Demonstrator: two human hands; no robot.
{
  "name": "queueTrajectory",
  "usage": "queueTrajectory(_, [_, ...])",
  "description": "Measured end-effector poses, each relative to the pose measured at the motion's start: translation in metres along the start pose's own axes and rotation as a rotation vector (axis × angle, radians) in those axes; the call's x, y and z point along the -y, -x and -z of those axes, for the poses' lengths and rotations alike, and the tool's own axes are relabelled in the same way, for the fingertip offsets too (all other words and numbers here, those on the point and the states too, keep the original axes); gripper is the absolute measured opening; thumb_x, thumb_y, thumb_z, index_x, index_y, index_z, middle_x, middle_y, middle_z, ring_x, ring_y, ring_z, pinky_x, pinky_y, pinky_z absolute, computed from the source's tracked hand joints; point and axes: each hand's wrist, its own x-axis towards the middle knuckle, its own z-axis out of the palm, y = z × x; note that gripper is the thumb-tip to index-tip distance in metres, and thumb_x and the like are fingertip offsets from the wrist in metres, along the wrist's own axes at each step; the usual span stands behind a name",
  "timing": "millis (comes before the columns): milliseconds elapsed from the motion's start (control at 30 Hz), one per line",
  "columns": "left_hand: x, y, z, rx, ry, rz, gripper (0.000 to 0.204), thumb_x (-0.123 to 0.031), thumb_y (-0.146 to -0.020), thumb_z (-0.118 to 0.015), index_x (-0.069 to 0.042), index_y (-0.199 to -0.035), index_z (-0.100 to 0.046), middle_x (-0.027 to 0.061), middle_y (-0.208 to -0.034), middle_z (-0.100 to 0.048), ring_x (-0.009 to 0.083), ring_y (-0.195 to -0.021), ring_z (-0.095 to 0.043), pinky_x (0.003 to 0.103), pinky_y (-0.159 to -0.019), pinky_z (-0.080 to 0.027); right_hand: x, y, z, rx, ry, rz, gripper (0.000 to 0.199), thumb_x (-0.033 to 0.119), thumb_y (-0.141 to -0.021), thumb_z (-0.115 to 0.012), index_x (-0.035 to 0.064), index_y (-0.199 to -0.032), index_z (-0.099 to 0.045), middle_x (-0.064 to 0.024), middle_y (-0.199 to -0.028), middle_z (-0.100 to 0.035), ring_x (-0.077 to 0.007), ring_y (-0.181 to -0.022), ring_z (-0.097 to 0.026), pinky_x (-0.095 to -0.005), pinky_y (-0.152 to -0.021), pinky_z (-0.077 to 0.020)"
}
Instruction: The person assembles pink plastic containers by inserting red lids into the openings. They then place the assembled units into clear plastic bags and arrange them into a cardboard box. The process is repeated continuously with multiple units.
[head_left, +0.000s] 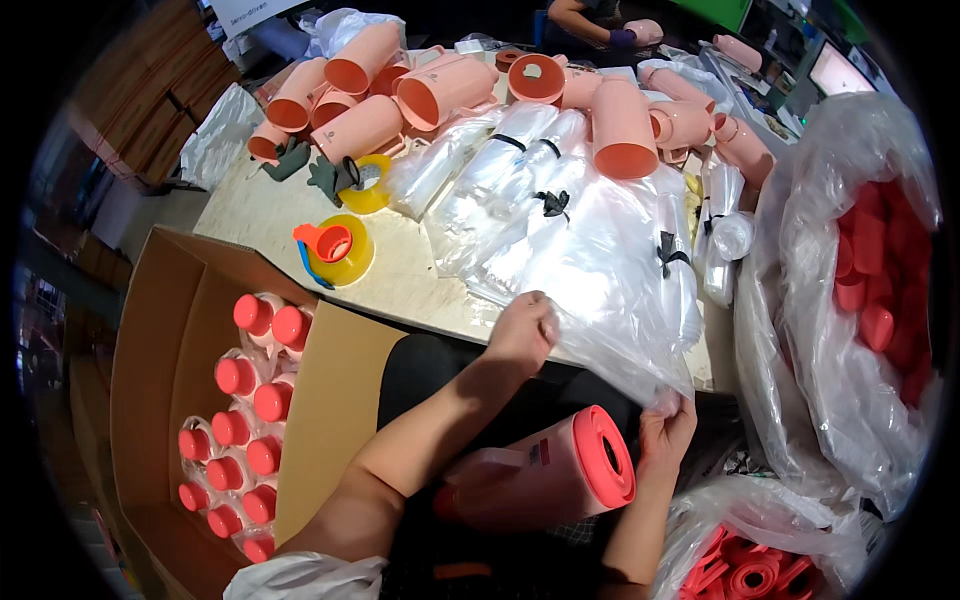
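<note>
A pink plastic jug with a red lid lies on its side across my lap, lid pointing right. A clear plastic bag hangs over the table's front edge from a stack of bags. My left hand pinches the bag's upper edge at the table rim. My right hand grips the bag's lower corner just right of the jug's lid. Neither hand touches the jug.
A cardboard box at my left holds several bagged jugs with red lids. On the table stand yellow tape rolls, bundled bags and several pink jugs. Large bags of red lids sit right. Another person's arm is beyond.
</note>
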Motion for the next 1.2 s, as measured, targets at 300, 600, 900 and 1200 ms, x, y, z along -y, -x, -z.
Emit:
queueTrajectory(300, [-0.058,0.146,-0.037,0.736,-1.278,-0.352,0.035,-0.022,-0.092,-0.069,-0.002,-0.118,-0.059,0.0147,-0.094,-0.065,0.0286,-0.082,-0.065,0.035,-0.075,-0.053,-0.043,0.118,0.058,0.330,1.087,1.013,0.064,0.057,-0.097,-0.047,-0.0050,-0.105,-0.059,-0.0122,-0.095,-0.057,-0.0268,-0.093,-0.061,-0.0376,-0.081,-0.0479])
queueTrajectory(600, [-0.010,0.275,0.113,-0.461,-1.594,-0.680,0.031,-0.021,-0.101,-0.055,-0.004,-0.126,-0.051,0.0180,-0.090,-0.057,0.0368,-0.080,-0.060,0.041,-0.075,-0.054,-0.127,0.169,0.118,0.878,1.254,-0.133,0.076,0.012,-0.072,-0.085,-0.0028,-0.135,-0.045,-0.0164,-0.133,-0.048,-0.0306,-0.120,-0.051,-0.0452,-0.104,-0.0411])
queueTrajectory(900, [-0.178,0.403,0.160,-1.010,-1.760,-0.984,0.031,-0.008,-0.093,-0.053,-0.003,-0.122,-0.062,0.0173,-0.102,-0.067,0.0358,-0.087,-0.065,0.045,-0.078,-0.051,-0.208,0.276,-0.109,1.739,0.966,-0.235,0.079,0.024,-0.084,-0.080,0.0019,-0.147,-0.037,-0.0243,-0.133,-0.058,-0.0360,-0.113,-0.064,-0.0417,-0.097,-0.0516])
queueTrajectory(1200, [-0.343,0.491,0.518,-1.087,-0.825,-0.337,0.031,-0.020,-0.102,-0.052,-0.004,-0.126,-0.061,0.0098,-0.113,-0.065,0.0232,-0.097,-0.063,0.034,-0.083,-0.053,-0.206,0.211,-0.058,1.522,1.066,-0.332,0.067,0.000,-0.087,-0.072,0.0023,-0.146,-0.040,-0.0147,-0.127,-0.062,-0.0188,-0.104,-0.064,-0.0325,-0.088,-0.0532])
